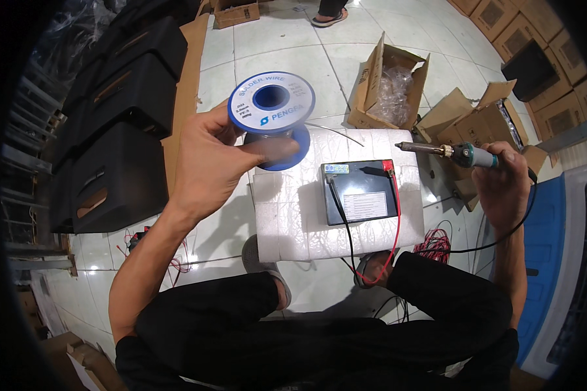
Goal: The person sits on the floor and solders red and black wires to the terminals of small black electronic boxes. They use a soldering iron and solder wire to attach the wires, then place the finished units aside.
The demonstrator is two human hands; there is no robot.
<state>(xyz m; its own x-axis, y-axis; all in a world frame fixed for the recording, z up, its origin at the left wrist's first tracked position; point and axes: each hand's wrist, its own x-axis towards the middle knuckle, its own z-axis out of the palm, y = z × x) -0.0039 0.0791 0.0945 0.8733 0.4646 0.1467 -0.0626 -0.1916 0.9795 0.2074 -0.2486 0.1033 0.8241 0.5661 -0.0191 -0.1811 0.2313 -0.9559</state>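
The left hand (205,163) is closed around a blue spool of solder wire (274,117), held up above the floor with its round white label facing the camera and a thin wire end trailing right. The right hand (502,182) grips a soldering iron (460,154) by its teal handle, tip pointing left. Between the hands, lower down, a dark grey battery (362,192) lies on a white foam block (293,215); it carries a white rectangular label and a small green-yellow one at its top left corner. A red wire (396,221) and a black wire (342,221) run from it. Open brown cardboard boxes (388,85) stand beyond on the tiled floor (274,39); black cases (120,124) line the left.
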